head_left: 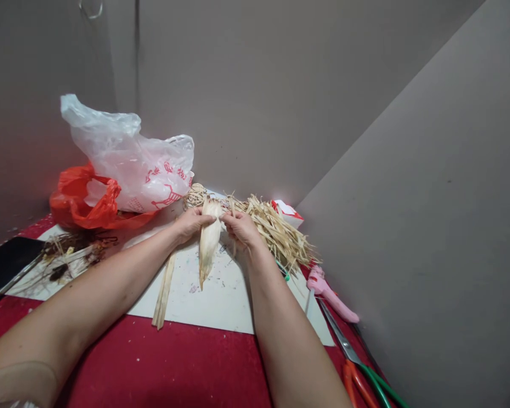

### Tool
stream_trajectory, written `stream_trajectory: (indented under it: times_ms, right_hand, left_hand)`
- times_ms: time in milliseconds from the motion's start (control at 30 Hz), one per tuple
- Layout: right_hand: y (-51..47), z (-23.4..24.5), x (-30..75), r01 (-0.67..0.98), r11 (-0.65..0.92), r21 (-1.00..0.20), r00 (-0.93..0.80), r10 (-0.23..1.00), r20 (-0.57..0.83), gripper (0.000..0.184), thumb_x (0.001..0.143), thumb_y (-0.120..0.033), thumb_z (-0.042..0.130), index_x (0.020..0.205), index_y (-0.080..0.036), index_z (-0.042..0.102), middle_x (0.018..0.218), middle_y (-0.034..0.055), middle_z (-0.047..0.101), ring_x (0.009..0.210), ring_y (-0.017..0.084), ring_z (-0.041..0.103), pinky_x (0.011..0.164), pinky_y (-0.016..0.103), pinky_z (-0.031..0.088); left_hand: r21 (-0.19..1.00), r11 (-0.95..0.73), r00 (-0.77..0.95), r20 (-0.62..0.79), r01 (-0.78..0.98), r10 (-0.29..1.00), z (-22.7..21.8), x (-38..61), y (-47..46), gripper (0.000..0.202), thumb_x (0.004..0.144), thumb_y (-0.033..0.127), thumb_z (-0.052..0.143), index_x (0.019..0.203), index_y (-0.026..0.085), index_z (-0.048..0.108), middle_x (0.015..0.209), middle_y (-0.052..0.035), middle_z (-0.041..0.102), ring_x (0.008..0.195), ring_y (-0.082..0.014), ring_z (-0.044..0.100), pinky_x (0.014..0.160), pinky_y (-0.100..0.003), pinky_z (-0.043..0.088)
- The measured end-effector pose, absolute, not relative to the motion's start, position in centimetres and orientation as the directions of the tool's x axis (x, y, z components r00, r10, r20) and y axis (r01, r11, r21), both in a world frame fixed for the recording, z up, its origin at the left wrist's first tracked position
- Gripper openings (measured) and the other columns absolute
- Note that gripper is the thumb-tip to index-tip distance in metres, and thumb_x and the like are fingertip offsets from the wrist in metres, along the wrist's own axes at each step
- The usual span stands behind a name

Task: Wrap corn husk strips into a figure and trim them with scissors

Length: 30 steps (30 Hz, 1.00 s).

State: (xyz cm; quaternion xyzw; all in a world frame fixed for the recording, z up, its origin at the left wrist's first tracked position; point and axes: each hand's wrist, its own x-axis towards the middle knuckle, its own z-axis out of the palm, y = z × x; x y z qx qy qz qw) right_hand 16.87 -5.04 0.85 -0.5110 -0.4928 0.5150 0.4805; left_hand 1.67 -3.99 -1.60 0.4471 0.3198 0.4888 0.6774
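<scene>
Husk [211, 243], probably, between the fingers [205, 219]

The husk [210, 243] looks dry and papery, the heaped strips [283, 232] rough and fibrous. The whitish bag [130, 153] is glossy, crinkled plastic, the scissors blades [343, 341] smooth metal, the wall [246, 96] matt.

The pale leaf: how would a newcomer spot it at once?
On the red table lies a white sheet. Over it, the left hand pinches the pale leaf, the right hand close beside. Unlike the narrow strips nearby, this leaf is broad and tapers to a point.
</scene>
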Motion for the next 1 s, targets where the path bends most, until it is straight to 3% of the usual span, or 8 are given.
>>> stream_trajectory:
  times_ms: [333,667,833,933,1000]
  right_hand:
    - [-5.0,0.3,17.0,0.076,-0.056,-0.996,-0.112,0.992,-0.064,0.028,0.055,-0.034,0.072,0.060,-0.019,0.049,0.045,-0.0076,0.041,0.037,0.003,0.026,0.036,0.017,0.013]
    - [-5.2,0.7,16.9,0.184,-0.029,-0.983,-0.098,0.994,-0.048,0.021,0.055,-0.031,0.066,0.059,-0.019,0.049,0.047,-0.0063,0.043,0.041,0.005,0.028,0.040,0.020,0.015]
    - [-4.6,-0.1,16.7,0.340,0.104,-0.935,-0.070,0.994,0.085,0.016,0.058,-0.028,0.058,0.052,-0.019,0.047,0.047,-0.0062,0.041,0.044,0.006,0.030,0.045,0.022,0.021]
    - [-4.0,-0.5,16.8,0.490,0.162,-0.857,0.046,0.976,0.212,0.016,0.059,-0.024,0.056,0.048,-0.019,0.045,0.045,-0.0064,0.038,0.047,0.007,0.031,0.047,0.023,0.022]
    - [-3.9,-0.5,17.0,0.456,0.136,-0.880,0.135,0.966,0.220,0.013,0.060,-0.022,0.056,0.051,-0.019,0.048,0.047,-0.0060,0.040,0.049,0.008,0.034,0.048,0.022,0.025]
  left_hand:
    - [0.935,0.105,0.275,-0.009,-0.339,0.962,-1.2,1.6,-4.1,0.016,0.054,0.012,0.074,0.070,0.010,0.072,0.065,-0.0061,0.069,0.055,-0.0121,0.058,0.059,-0.023,0.044]
    - [0.946,0.102,0.295,-0.007,-0.307,0.955,-1.9,1.4,-3.8,0.030,0.053,0.023,0.082,0.076,0.007,0.072,0.070,-0.0090,0.071,0.058,-0.0143,0.061,0.061,-0.025,0.047]
    - [0.949,0.080,0.266,0.004,-0.305,0.964,-1.9,1.5,-3.7,0.030,0.051,0.022,0.084,0.075,0.009,0.071,0.068,-0.0067,0.070,0.056,-0.0139,0.060,0.059,-0.025,0.046]
    - [0.938,0.078,0.254,0.011,-0.338,0.967,-1.6,1.6,-3.8,0.029,0.052,0.024,0.084,0.073,0.009,0.069,0.066,-0.0051,0.068,0.054,-0.0124,0.058,0.056,-0.024,0.044]
    - [0.928,0.066,0.206,0.012,-0.366,0.978,-1.5,1.6,-3.8,0.029,0.053,0.024,0.084,0.072,0.010,0.068,0.065,-0.0043,0.067,0.054,-0.0121,0.057,0.055,-0.023,0.044]
